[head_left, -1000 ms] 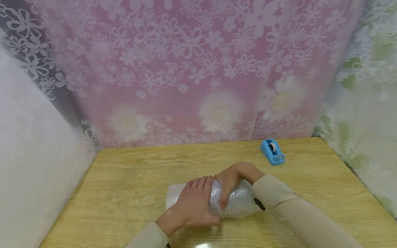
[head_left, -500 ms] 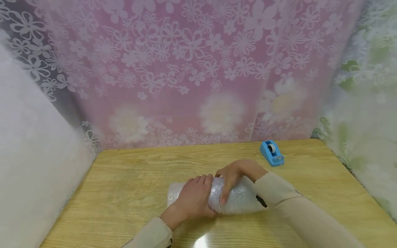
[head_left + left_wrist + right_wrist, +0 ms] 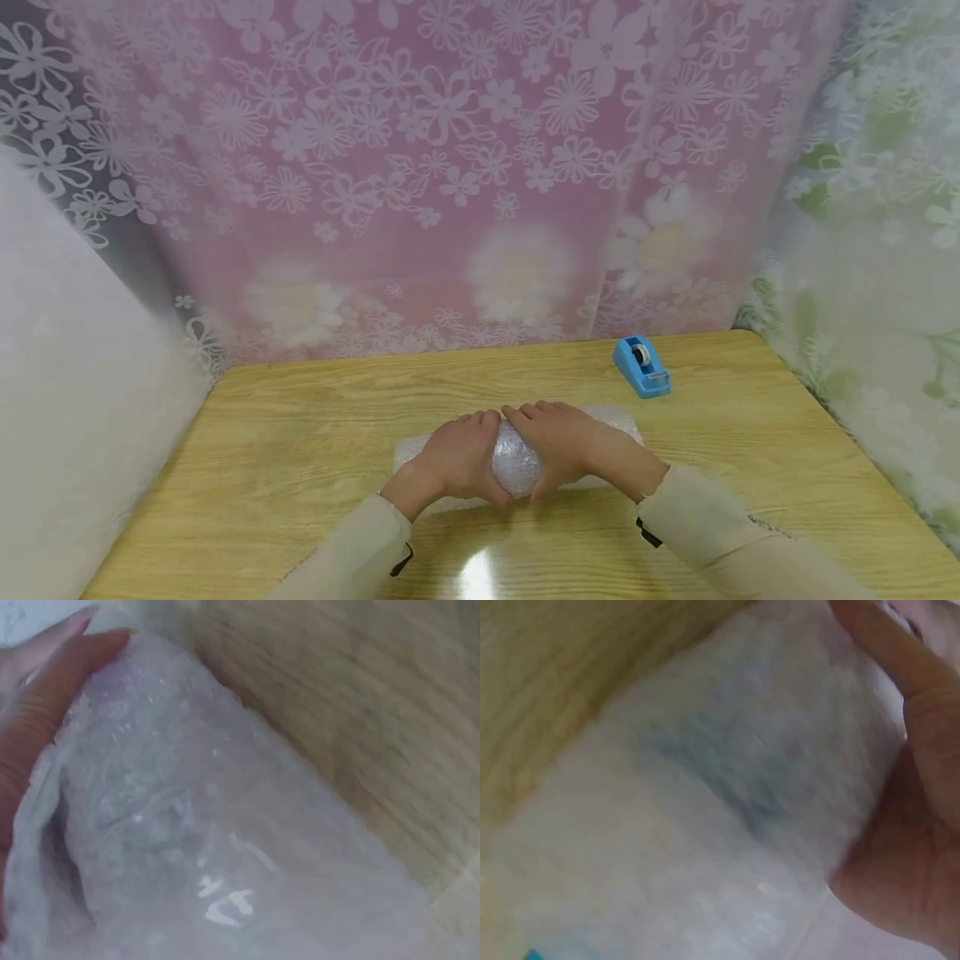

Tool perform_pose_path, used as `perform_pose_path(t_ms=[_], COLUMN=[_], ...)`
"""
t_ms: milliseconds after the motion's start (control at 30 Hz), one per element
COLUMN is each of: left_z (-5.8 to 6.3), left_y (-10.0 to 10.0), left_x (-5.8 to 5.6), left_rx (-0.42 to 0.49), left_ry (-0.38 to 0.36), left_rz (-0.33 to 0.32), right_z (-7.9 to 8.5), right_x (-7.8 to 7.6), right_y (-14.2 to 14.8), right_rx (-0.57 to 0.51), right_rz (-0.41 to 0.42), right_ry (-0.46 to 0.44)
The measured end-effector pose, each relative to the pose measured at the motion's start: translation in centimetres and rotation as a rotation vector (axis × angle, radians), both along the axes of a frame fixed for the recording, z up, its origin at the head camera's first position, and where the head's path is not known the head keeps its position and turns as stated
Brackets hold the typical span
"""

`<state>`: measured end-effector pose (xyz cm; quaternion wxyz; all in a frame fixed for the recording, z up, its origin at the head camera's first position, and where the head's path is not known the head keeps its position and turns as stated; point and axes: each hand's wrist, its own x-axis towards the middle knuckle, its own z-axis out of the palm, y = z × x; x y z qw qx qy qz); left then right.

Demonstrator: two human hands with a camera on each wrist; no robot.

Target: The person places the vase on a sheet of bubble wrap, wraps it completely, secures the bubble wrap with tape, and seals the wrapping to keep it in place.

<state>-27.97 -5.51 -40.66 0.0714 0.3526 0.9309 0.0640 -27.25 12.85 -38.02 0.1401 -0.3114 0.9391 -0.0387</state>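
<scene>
A roll of bubble wrap (image 3: 516,460) lies crosswise near the middle of the wooden table. My left hand (image 3: 459,457) grips it left of centre, fingers over the far side and thumb along the near side. Close beside it, my right hand (image 3: 564,443) holds the roll in the same way from the right. A short stretch of shiny wrap shows between the two thumbs. In the left wrist view the bubble wrap (image 3: 225,825) has a loose fold near the fingers. Something dark shows faintly through the bubble wrap (image 3: 727,780) in the right wrist view.
A blue tape dispenser (image 3: 642,367) with a roll of tape stands at the table's back right. The wooden table (image 3: 315,417) meets a pink floral curtain (image 3: 420,183) behind, with pale sheets at both sides.
My right hand has turned from reaching over the roll to gripping it across, thumb now on the near side. The roll's right end has tilted away from me; its left end stays in my left hand.
</scene>
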Motion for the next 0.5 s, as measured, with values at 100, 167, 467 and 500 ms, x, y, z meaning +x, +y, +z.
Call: perform_pose_path(t_ms=[100,167,467,500], left_z=[-0.1,-0.2,-0.3,-0.4], left_y=[-0.3,-0.5,-1.2,-1.3], left_x=[-0.7,-1.1,-1.7,-1.6], left_rx=[0.033,0.059,0.151,0.164], left_ry=[-0.075,-0.120,-0.255,-0.278], left_rz=[-0.011,-0.022,-0.053,-0.051], right_z=[-1.1,-1.7,-2.1,-2.0], right_x=[0.5,0.7,0.5,0.5], right_y=[-0.3,-0.3,-0.6,-0.6], right_rx=[-0.023,-0.049,-0.095,-0.083], right_rz=[0.002,0.003,0.041,0.043], right_ry=[0.120,0.183,0.223,0.197])
